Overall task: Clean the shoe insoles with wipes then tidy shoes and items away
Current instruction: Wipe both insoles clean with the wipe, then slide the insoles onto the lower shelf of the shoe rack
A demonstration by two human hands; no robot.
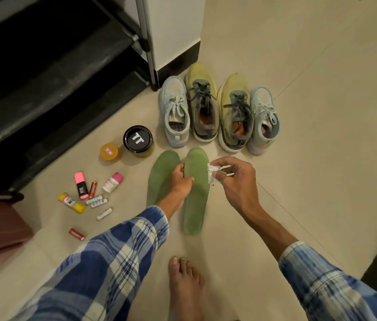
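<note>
A person in blue plaid sleeves is working over a pale tiled floor (pixel 298 112), cleaning a pair of green insoles. The left hand (pixel 181 179) is gripping the green insole (pixel 195 200) by its inner edge. The thumb is lying on top and the fingers appear to be curling underneath, though the hand itself is hiding part of the hold. The right hand (pixel 236 179) is pinching a crumpled white wipe (pixel 212 172) between thumb and fingertips. It is holding the wipe against the insole's opposite edge, directly across from the left hand.

A second insole (pixel 162 174) is lying flat on the floor on the outer side of the left hand, partly under that wrist. Just ahead of both hands, four shoes are standing in a row with toes pointing away. A pale blue shoe (pixel 174 112) and its pale blue partner (pixel 264 121) are flanking two yellow shoes (pixel 202 105).

Ahead and to the left of the left hand, a black-lidded jar (pixel 138 140) is sitting beside a smaller orange jar (pixel 109 151). Farther out on that side, small items are lying scattered: a pink highlighter (pixel 81 185), a yellow glue stick (pixel 71 202), a pink-capped bottle (pixel 113 181) and several batteries (pixel 96 201). A black shoe rack (pixel 67 66) is standing beyond them. A bare foot (pixel 186 288) is resting on the floor behind the hands.
</note>
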